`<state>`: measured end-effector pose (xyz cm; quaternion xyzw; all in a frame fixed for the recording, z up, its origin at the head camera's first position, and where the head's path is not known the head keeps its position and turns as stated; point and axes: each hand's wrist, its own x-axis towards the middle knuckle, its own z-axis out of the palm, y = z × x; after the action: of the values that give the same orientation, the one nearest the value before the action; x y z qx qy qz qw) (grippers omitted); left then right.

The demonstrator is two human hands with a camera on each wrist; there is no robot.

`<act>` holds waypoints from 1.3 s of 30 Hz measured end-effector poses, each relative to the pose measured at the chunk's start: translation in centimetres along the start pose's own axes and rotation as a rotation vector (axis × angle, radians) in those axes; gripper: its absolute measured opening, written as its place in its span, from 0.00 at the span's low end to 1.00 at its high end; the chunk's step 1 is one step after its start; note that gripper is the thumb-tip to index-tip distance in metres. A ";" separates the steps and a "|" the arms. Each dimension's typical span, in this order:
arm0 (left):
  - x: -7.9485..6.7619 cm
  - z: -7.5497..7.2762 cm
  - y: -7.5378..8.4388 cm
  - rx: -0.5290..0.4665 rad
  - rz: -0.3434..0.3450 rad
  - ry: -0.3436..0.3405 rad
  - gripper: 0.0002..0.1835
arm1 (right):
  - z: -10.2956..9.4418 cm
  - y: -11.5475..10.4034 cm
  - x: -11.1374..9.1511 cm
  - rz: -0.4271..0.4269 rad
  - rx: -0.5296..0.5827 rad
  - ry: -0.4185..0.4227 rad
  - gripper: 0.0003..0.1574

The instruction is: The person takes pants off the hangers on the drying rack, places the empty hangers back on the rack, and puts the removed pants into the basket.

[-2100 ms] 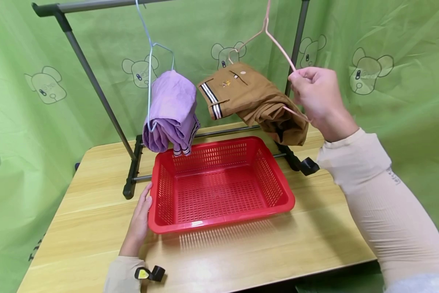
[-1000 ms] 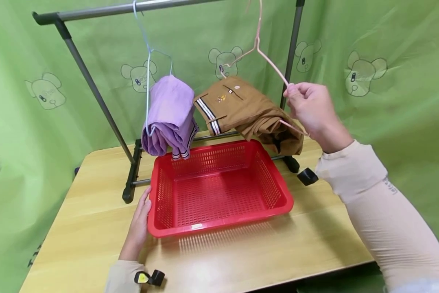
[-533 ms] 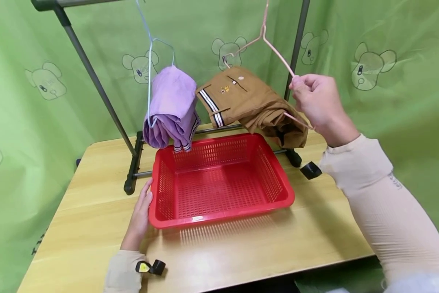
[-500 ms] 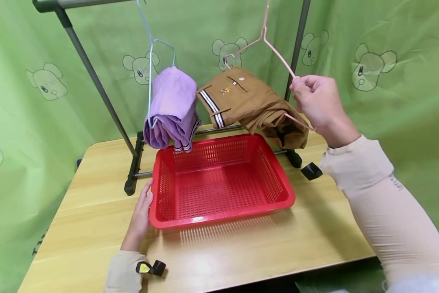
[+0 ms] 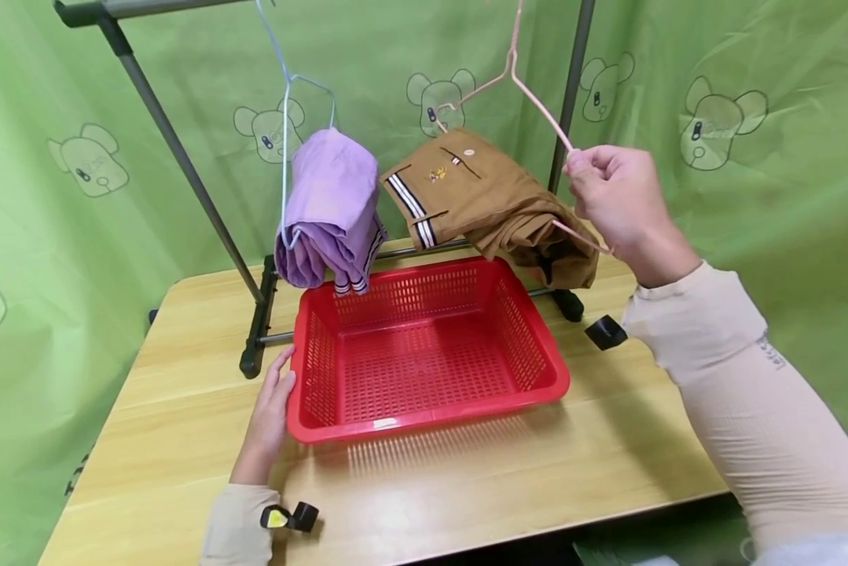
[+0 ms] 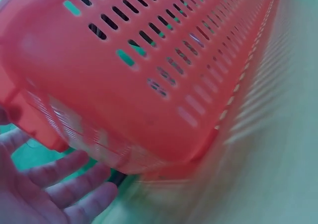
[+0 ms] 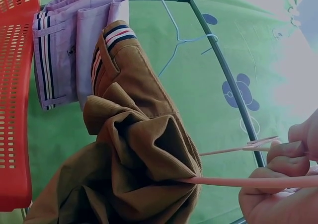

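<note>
My right hand [image 5: 620,189] pinches the right arm of a pink wire hanger [image 5: 537,98], whose hook is cut off by the top of the head view. Folded brown trousers [image 5: 476,185] with a striped waistband hang over its lower bar, tilted down to the right. My left hand [image 5: 269,413] lies along the left side of a red plastic basket [image 5: 424,427], touching it. In the left wrist view, its fingers [image 6: 82,184] are extended beside the basket wall. To the left, folded purple trousers [image 5: 332,177] hang on a light blue hanger [image 5: 286,126].
A metal clothes rack [image 5: 183,169] stands on the wooden table [image 5: 162,424], behind the basket. Its black foot [image 5: 252,358] is just left of the basket's rim. A green curtain [image 5: 27,236] printed with bear faces surrounds the table.
The head view has shifted slightly up and down. My right hand keeps its pinch on the pink hanger and sits slightly farther right in view. My left hand stays at the basket.
</note>
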<state>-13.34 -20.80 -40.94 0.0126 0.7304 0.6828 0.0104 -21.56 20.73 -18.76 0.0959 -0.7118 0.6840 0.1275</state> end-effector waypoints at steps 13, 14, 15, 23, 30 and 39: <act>0.2 -0.8 4.3 0.321 0.167 0.158 0.34 | -0.3 0.0 -0.2 0.001 -0.102 -0.003 0.13; 0.2 -0.7 5.0 0.324 0.189 0.157 0.33 | -0.3 0.1 -0.2 -0.002 -0.112 -0.002 0.13; 0.2 -0.5 5.7 0.314 0.213 0.147 0.32 | -0.4 0.1 -0.2 -0.003 -0.124 -0.001 0.13; 0.1 1.9 10.4 0.151 0.261 -0.106 0.26 | -0.4 0.3 -0.3 -0.019 -0.178 0.002 0.13; 1.4 4.4 12.7 -0.221 0.099 -0.308 0.27 | -0.5 0.4 -0.5 -0.023 -0.175 0.005 0.12; 4.0 6.8 14.0 -0.504 -0.119 -0.299 0.30 | -0.7 0.5 -0.8 -0.017 -0.206 0.007 0.12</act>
<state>-17.08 -12.89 -27.42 0.0669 0.5278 0.8314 0.1606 -20.93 21.44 -19.51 0.0857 -0.7772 0.6063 0.1449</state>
